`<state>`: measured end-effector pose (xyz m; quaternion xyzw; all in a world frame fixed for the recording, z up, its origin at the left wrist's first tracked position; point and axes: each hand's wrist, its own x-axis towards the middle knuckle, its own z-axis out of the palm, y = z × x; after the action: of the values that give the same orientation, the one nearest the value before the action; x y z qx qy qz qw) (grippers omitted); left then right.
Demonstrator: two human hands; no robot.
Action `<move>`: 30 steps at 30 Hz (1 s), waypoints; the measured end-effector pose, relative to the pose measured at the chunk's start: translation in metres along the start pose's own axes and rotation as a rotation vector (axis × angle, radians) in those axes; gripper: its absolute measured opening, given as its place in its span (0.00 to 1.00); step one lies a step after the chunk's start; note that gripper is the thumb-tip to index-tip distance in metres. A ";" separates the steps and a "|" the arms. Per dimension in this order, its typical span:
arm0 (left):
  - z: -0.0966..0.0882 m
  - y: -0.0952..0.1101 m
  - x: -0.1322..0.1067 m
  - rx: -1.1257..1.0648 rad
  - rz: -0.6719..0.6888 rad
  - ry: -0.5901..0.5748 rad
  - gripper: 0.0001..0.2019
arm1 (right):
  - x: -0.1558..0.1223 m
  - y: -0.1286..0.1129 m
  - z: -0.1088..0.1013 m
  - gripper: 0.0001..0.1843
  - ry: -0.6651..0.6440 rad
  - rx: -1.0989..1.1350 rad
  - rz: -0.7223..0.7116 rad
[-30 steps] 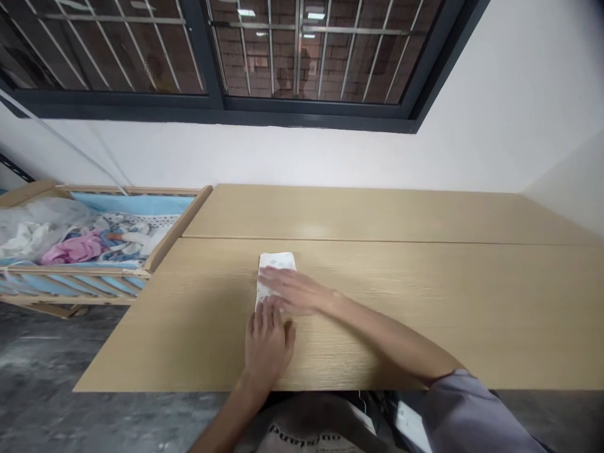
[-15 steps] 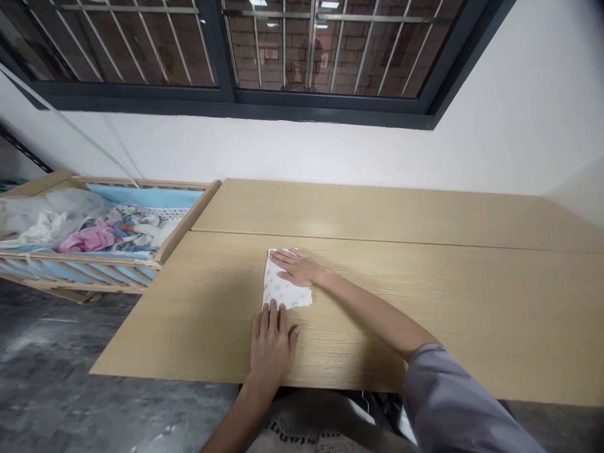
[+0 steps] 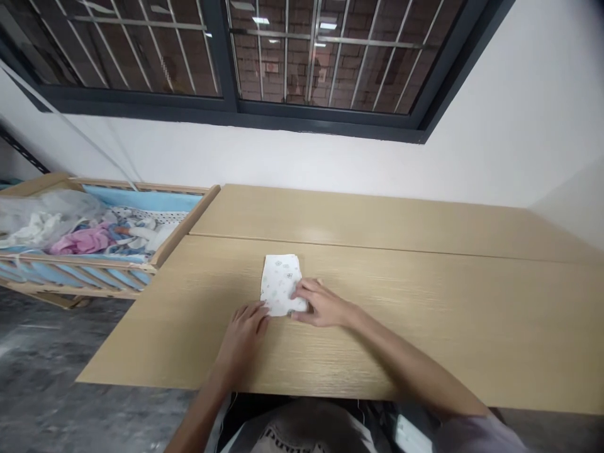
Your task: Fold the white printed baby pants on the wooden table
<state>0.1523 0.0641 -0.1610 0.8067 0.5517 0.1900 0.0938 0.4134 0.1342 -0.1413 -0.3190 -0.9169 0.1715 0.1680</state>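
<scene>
A small folded white cloth (image 3: pixel 279 280) with a pale printed pattern lies flat on the wooden tabletop (image 3: pixel 425 314). At its lower left corner rests my left hand (image 3: pixel 245 330), fingers stretched out and their tips touching the edge. My right hand (image 3: pixel 325 305) is at the lower right corner, fingers curled over the cloth and thumb below, gripping that corner. Part of the cloth's right edge is hidden behind the right fingers.
To the left stands a wooden crib (image 3: pixel 184 229) with a blue lining, holding a pink cloth (image 3: pixel 82 240), other fabrics and clear plastic. A barred window (image 3: pixel 302 113) is set in the white wall (image 3: pixel 311 154) behind the table. Grey floor (image 3: pixel 42 371) shows at lower left.
My right hand has gone from lying flat on the cloth's upper part to its lower right corner. My left hand has shifted slightly left. More of the cloth is uncovered.
</scene>
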 end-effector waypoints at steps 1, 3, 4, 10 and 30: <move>0.000 -0.005 0.000 0.000 0.005 0.008 0.14 | -0.009 -0.002 0.004 0.21 0.002 -0.010 0.006; 0.003 -0.011 0.001 0.003 0.038 0.012 0.13 | -0.025 -0.005 0.015 0.16 0.050 -0.063 0.043; 0.005 -0.012 0.001 0.004 0.063 0.009 0.13 | -0.031 -0.006 0.021 0.14 0.088 -0.097 0.068; 0.008 0.005 0.002 0.039 0.128 0.037 0.12 | -0.051 -0.032 0.030 0.08 0.221 -0.168 0.190; 0.018 0.008 0.132 0.232 -0.018 0.125 0.15 | 0.017 0.053 0.016 0.18 0.492 -0.085 0.589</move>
<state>0.2090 0.1847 -0.1474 0.7937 0.5820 0.1740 -0.0333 0.4222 0.1816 -0.1741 -0.6068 -0.7246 0.0924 0.3133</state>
